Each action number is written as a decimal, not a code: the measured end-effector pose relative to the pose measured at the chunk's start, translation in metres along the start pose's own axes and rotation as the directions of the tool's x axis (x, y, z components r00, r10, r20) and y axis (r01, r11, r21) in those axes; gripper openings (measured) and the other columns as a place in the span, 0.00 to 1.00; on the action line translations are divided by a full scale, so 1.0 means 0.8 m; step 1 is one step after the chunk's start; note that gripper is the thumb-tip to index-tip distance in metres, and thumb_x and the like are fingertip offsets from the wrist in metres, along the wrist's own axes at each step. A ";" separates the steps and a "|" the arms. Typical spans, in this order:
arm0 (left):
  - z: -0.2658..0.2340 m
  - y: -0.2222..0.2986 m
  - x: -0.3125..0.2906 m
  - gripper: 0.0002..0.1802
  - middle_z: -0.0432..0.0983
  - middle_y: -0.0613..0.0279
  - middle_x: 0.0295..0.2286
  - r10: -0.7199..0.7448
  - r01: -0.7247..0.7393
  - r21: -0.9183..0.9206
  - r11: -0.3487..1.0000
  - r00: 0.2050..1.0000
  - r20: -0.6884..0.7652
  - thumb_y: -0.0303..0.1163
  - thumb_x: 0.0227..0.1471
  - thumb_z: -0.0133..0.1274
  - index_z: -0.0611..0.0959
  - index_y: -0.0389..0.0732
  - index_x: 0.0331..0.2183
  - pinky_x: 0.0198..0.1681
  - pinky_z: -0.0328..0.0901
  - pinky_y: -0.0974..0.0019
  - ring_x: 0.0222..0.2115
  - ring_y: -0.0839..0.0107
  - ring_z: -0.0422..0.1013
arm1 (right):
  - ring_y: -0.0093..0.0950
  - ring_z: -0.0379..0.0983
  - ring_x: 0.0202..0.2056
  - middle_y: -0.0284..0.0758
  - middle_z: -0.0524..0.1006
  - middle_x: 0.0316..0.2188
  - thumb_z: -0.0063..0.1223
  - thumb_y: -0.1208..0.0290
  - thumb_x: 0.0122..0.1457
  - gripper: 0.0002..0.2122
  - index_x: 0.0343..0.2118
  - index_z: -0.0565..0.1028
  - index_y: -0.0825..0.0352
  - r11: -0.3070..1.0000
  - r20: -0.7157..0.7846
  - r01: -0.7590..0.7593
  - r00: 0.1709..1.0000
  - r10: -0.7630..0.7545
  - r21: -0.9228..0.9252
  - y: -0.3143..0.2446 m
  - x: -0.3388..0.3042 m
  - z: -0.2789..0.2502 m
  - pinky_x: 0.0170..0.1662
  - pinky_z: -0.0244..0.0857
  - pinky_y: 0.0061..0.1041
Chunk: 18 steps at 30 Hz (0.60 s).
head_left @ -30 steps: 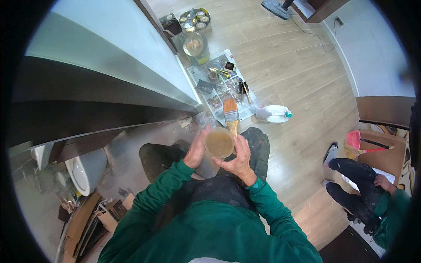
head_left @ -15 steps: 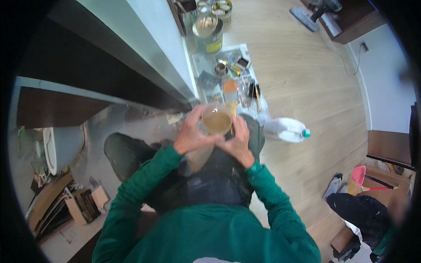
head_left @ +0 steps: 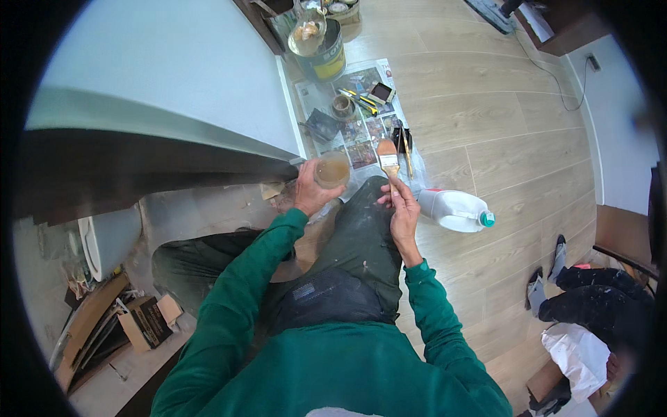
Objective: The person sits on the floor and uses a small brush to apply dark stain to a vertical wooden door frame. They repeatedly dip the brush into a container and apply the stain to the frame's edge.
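My left hand (head_left: 310,190) is wrapped round a clear cup (head_left: 333,171) with cloudy tan liquid in it, close to the dark wooden edge on the left. In my right hand (head_left: 402,217) is a flat paintbrush (head_left: 389,161), gripped by its wooden handle. Its orange-brown bristles point away from me over the newspaper (head_left: 363,154). On that newspaper lie a small round pot (head_left: 342,106), a yellow and black utility knife (head_left: 363,103), a small dark open box (head_left: 381,93), a dark grey square piece (head_left: 323,126) and a thin brush (head_left: 407,156) beside a black item.
A white jug with a green cap (head_left: 455,210) lies on the wood floor right of my knee. A bucket (head_left: 324,57) stands beyond the newspaper. Boxes and boards (head_left: 144,323) are at lower left. Another person's legs (head_left: 590,306) show at lower right.
My right hand has let go of the cup and taken the paintbrush from the newspaper. The cup, now in my left hand alone, has moved slightly left and away.
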<state>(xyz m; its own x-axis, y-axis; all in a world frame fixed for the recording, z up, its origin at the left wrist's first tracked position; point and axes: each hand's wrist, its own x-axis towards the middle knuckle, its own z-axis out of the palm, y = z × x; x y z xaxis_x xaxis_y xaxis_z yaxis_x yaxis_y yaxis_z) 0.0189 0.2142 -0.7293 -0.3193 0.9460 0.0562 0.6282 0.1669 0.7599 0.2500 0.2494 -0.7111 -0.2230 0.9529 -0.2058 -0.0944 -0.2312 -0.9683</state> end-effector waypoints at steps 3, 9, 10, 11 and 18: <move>0.037 -0.029 0.015 0.39 0.71 0.52 0.42 -0.085 0.085 0.021 0.996 0.996 -0.023 0.37 0.28 0.73 0.75 0.37 0.45 0.50 0.65 0.56 0.46 0.54 0.68 | 0.23 0.76 0.34 0.38 0.78 0.41 0.44 0.77 0.63 0.18 0.57 0.67 0.69 0.964 0.012 -0.215 0.976 0.216 0.159 0.006 0.020 -0.004 0.35 0.65 0.19; 0.109 -0.081 0.056 0.41 0.70 0.50 0.44 -0.046 0.046 0.056 0.997 0.999 0.008 0.37 0.27 0.72 0.73 0.37 0.46 0.51 0.63 0.54 0.47 0.50 0.67 | 0.25 0.77 0.36 0.40 0.78 0.45 0.49 0.77 0.62 0.19 0.56 0.67 0.71 0.785 0.170 -0.577 0.816 0.552 0.224 0.019 0.063 -0.012 0.37 0.67 0.19; 0.120 -0.087 0.063 0.42 0.69 0.49 0.44 -0.036 0.036 0.048 0.998 0.999 0.007 0.37 0.27 0.72 0.72 0.36 0.46 0.53 0.62 0.52 0.48 0.48 0.65 | 0.26 0.77 0.37 0.40 0.78 0.45 0.49 0.77 0.62 0.18 0.56 0.67 0.71 0.746 0.182 -0.620 0.784 0.593 0.241 0.022 0.070 -0.013 0.37 0.67 0.19; 0.132 -0.091 0.069 0.42 0.69 0.48 0.44 -0.026 0.026 0.038 0.999 1.000 -0.008 0.37 0.27 0.71 0.72 0.36 0.47 0.52 0.62 0.52 0.48 0.47 0.65 | 0.26 0.77 0.37 0.40 0.78 0.45 0.49 0.77 0.62 0.18 0.55 0.67 0.71 0.707 0.205 -0.656 0.754 0.624 0.263 0.026 0.076 -0.012 0.37 0.67 0.19; 0.185 -0.122 0.097 0.41 0.68 0.46 0.45 -0.010 0.011 0.034 0.999 1.000 -0.013 0.35 0.31 0.70 0.70 0.37 0.49 0.52 0.61 0.50 0.48 0.46 0.64 | 0.26 0.77 0.38 0.39 0.78 0.42 0.47 0.77 0.63 0.17 0.55 0.66 0.70 0.664 0.147 -0.712 0.700 0.699 0.231 0.072 0.116 0.016 0.38 0.70 0.21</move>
<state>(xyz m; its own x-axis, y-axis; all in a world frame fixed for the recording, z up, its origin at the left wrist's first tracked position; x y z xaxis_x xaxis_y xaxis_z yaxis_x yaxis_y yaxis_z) 0.0376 0.3122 -0.8952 -0.3352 0.9404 0.0571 0.6488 0.1865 0.7377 0.2111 0.3221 -0.7842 -0.3649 0.4762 -0.8000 -0.1278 -0.8768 -0.4636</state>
